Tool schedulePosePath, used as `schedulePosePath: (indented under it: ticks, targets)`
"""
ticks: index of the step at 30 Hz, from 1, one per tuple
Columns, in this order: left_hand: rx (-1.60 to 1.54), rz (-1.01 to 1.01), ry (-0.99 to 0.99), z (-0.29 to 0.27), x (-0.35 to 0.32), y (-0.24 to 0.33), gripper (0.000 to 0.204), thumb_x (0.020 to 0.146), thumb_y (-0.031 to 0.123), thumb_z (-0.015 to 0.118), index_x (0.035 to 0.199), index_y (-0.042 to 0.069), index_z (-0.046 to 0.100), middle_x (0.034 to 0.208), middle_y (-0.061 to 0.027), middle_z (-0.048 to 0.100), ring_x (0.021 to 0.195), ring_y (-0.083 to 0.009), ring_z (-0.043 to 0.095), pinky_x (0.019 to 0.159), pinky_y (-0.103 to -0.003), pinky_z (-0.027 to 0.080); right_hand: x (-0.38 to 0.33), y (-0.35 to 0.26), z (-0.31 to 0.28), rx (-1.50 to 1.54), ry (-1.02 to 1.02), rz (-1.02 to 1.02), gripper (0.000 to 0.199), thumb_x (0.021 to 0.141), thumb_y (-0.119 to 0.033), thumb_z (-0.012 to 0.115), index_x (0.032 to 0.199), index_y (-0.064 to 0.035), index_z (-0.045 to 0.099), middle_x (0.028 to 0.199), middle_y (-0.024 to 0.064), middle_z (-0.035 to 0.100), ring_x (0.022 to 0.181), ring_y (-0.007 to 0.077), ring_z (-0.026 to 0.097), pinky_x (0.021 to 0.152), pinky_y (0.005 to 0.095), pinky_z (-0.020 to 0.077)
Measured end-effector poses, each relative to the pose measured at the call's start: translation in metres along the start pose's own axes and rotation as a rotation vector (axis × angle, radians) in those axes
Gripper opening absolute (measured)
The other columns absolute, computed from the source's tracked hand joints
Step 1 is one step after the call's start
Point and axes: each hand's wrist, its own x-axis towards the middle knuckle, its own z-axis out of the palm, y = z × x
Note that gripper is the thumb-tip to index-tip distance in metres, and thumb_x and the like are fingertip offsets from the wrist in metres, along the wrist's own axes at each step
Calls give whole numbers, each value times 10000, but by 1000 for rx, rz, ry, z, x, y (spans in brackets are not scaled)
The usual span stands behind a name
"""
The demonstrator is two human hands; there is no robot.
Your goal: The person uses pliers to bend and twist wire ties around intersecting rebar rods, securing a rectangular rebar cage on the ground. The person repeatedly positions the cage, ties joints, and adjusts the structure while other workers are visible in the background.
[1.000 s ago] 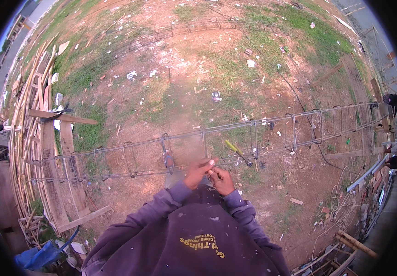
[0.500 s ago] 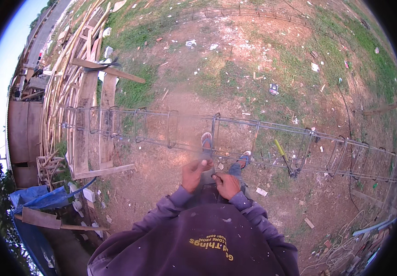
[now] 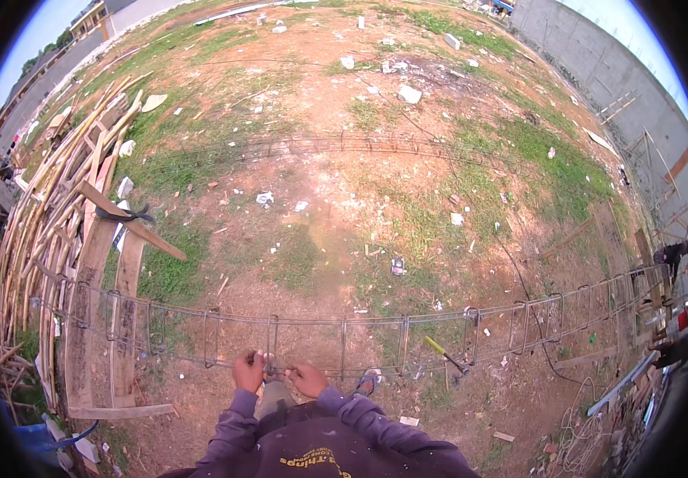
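Observation:
A long rebar cage [image 3: 376,321] of thin steel bars and rectangular stirrups runs across in front of me. My left hand [image 3: 248,372] is at its near lower bar, fingers pinched beside a stirrup [image 3: 273,338]. Just right of that stirrup, my right hand [image 3: 307,381] is closed with its fingertips pointing at the same joint. Whatever the fingers hold is too small to make out. Farther right, a tool with a yellow handle [image 3: 435,346] and a dark head slants by the cage's near side; whether it touches the bars I cannot tell.
Wooden planks [image 3: 89,319] pass under the cage at the left, beside a pile of bamboo poles [image 3: 21,275]. Another rebar cage [image 3: 344,145] lies farther off on the grass. A dark cable [image 3: 523,279] crosses the ground. A grey wall [image 3: 599,72] stands at the far right.
My view has tilted up and swung right, showing more ground and the wall. Both hands, earlier together before my body, are now at the cage's near bar by a stirrup.

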Motion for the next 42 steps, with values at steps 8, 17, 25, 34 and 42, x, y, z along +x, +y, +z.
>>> schedulePosePath:
  ticks: [8, 17, 25, 34, 42]
  targets:
    - [892, 545, -370, -31, 187, -7, 403, 884, 434, 533, 1044, 95, 681, 878, -127, 695, 836, -333, 647, 889, -484, 413, 109, -14, 91, -344, 166, 441, 261, 839, -242, 524, 1004, -71, 630, 855, 235, 650, 831, 410, 629, 750, 499, 482]
    - [328, 275, -1058, 16, 221, 10, 243, 854, 128, 661, 967, -87, 654, 851, -172, 681, 670, -218, 666, 559, -293, 535, 92, -59, 99, -397, 509, 710, 247, 843, -278, 531, 961, -93, 643, 839, 228, 654, 824, 430, 621, 755, 515, 475]
    - [377, 778, -1147, 1, 242, 25, 190, 836, 139, 633, 978, 13, 633, 819, -118, 684, 787, -254, 677, 667, -380, 517, 106, -37, 120, -281, 624, 717, 291, 855, -303, 532, 982, -82, 672, 876, 252, 652, 891, 435, 615, 776, 491, 477]
    - [542, 1058, -799, -15, 177, 38, 177, 849, 164, 545, 978, 63, 614, 874, -191, 658, 832, -385, 631, 719, -474, 493, 111, -16, 122, 580, 757, 616, 279, 901, -244, 544, 967, 0, 662, 651, 73, 591, 541, 140, 553, 506, 289, 436]
    - [58, 438, -713, 5, 184, 10, 155, 715, 97, 729, 793, 19, 621, 731, -147, 668, 702, -288, 663, 665, -373, 512, 105, -51, 84, -133, 577, 457, 280, 859, -267, 552, 993, -55, 675, 872, 208, 662, 789, 369, 641, 739, 451, 491]
